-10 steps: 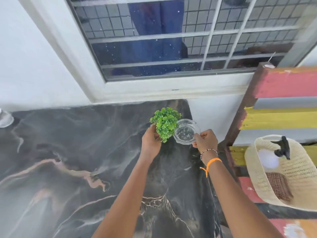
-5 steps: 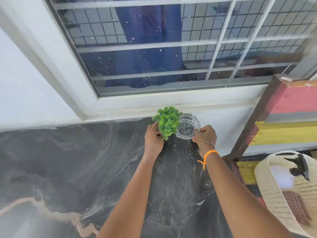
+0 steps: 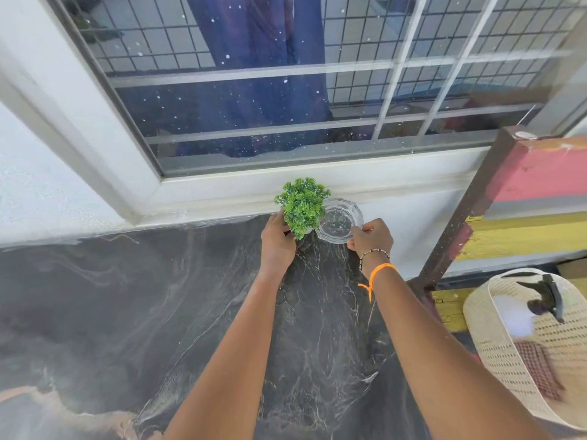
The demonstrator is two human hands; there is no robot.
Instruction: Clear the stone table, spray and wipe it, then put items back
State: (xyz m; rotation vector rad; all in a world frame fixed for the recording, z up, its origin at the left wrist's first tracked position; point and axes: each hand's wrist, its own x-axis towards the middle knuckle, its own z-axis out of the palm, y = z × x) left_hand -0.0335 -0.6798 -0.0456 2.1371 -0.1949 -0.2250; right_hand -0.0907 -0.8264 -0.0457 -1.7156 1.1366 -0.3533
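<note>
The black stone table (image 3: pixel 133 312) with pale veins fills the lower part of the view. At its far right corner, by the wall, my left hand (image 3: pixel 277 242) grips a small green plant (image 3: pixel 301 206); its pot is hidden behind my fingers. Right beside the plant, my right hand (image 3: pixel 370 238) pinches the near rim of a clear glass dish (image 3: pixel 339 220). Plant and dish touch each other. Whether they rest on the stone or hover just above it cannot be told.
A barred window (image 3: pixel 286 90) and white sill run along the wall behind the table. At the right stands a painted wooden rack (image 3: pixel 524 185). A cream woven basket (image 3: pixel 495 350) below it holds a spray bottle (image 3: pixel 546 300) and a checked cloth (image 3: pixel 536 369).
Both hands have carried the plant and the glass dish farther from me, up to the table's back edge by the wall. The view has tilted upward.
</note>
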